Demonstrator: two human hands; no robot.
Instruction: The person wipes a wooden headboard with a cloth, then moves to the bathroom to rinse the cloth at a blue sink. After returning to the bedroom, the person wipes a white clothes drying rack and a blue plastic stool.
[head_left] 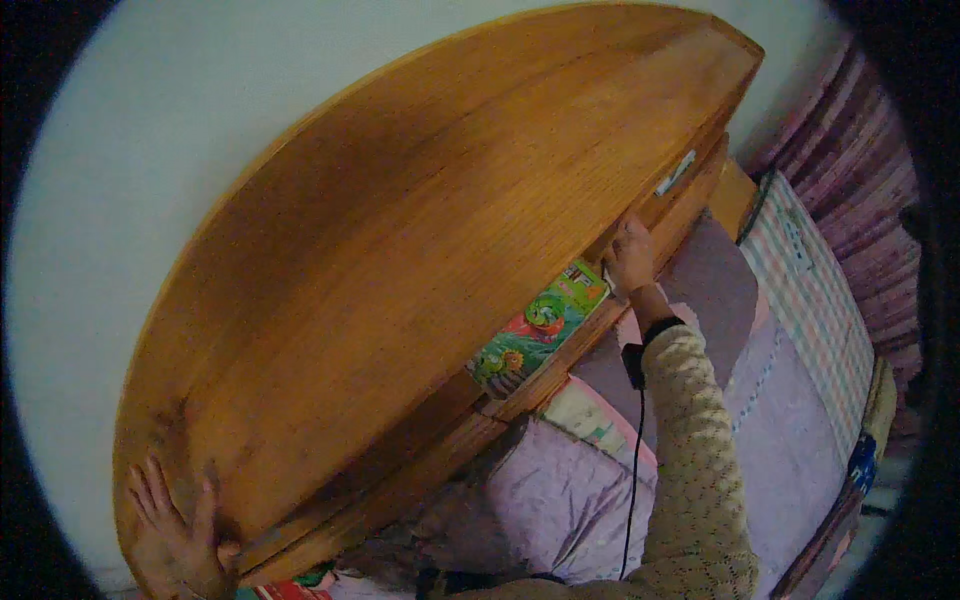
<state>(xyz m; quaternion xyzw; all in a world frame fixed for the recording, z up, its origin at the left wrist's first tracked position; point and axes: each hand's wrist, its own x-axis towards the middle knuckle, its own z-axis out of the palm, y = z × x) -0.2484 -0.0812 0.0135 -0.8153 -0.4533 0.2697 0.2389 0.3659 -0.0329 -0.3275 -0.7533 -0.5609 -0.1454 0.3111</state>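
A large curved wooden headboard (420,200) spans the view from lower left to upper right. At its lower left end, my left hand (180,530) rests on the wood with the fingers spread. My right hand (630,258) reaches to the ledge along the headboard's lower edge, its fingers curled in; what they grip, if anything, is hidden. Just left of that hand, a green printed packet (540,330) with red patches lies in the recess under the panel. A small whitish bit shows beside my right fingers, too small to name.
A small white strip (677,172) sits farther along the ledge. Below spreads a bed with a lilac sheet (790,400), a grey-purple pillow (710,280) and a checked cloth (815,290). A black cable (634,480) hangs by my right forearm. Purple curtains (850,170) hang at right.
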